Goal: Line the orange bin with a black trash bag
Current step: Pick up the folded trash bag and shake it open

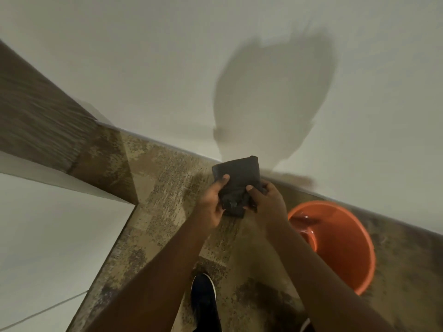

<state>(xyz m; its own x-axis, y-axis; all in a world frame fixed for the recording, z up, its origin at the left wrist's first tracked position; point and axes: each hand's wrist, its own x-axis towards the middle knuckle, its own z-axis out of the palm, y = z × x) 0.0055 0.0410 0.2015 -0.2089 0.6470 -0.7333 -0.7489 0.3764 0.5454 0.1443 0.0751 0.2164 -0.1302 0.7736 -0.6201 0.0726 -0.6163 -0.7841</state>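
A folded black trash bag is held up in front of me over the floor, by both hands. My left hand grips its left side with the thumb on top. My right hand pinches its lower right part. The orange bin stands on the floor to the right, below my right forearm, which hides part of its near rim. The bin's inside looks bare orange.
A white wall rises just beyond the bag and bin. The floor is mottled brown carpet. A white cabinet or counter stands at the left. My dark shoe is on the carpet below my arms.
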